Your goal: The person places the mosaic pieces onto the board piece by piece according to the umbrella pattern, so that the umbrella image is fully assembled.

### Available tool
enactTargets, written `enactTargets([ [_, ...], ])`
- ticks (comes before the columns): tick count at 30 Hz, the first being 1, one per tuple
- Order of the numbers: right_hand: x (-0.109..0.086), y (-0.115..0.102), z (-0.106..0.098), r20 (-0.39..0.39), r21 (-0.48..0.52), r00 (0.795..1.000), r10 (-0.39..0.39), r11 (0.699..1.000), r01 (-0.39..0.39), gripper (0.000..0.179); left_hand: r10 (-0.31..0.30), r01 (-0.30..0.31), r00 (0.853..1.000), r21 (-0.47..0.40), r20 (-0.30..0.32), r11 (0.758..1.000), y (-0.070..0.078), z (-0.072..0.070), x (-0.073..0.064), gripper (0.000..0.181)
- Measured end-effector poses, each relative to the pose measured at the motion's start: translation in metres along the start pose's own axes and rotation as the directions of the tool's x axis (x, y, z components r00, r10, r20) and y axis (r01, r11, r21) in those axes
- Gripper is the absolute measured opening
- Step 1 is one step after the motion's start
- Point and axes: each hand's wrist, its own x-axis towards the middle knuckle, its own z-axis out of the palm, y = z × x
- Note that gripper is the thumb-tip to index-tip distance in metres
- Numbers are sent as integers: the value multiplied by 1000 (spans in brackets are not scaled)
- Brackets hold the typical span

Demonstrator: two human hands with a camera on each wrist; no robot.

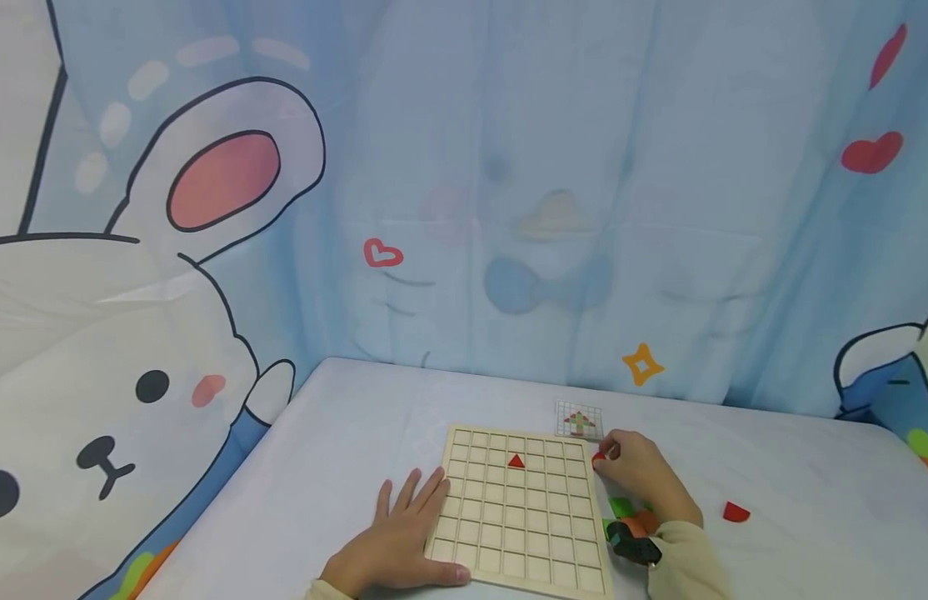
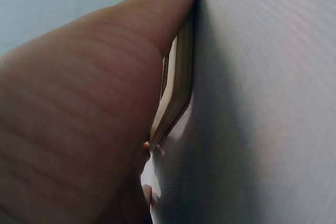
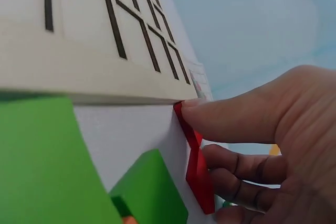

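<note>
Apparently to steady the grid board [image 1: 515, 515], the left hand [image 1: 400, 540] rests straight, unclenched fingers against its eight-o'clock side, while the right hand [image 1: 644, 472] pinches a red piece [image 1: 599, 460] in its fingers by the two-o'clock edge, likely for fine control.

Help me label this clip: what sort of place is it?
Probably an indoor play corner: a cartoon curtain hangs behind a white table that holds a wooden grid board.
</note>
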Motion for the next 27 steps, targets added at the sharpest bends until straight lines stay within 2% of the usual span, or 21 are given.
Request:
enactTargets([
  [6,1,-3,3,-11,7,1000,8,1000,-8,23,-10,10,1000,-1,-2,1000,0,0,0,119],
  [18,-4,-5,-2,-58,122,998,-10,992,17,5,14,-14,1000,9,-9,1000,-1,2,-1,118],
  [24,-5,-4,-9,-79,196,996,-39,979,53,18,1,-1,1000,10,-6,1000,2,0,-1,118],
  [27,-6,-7,-10,-100,256,994,-54,964,78,17,-4,4,1000,8,-3,1000,3,-1,-1,118],
])
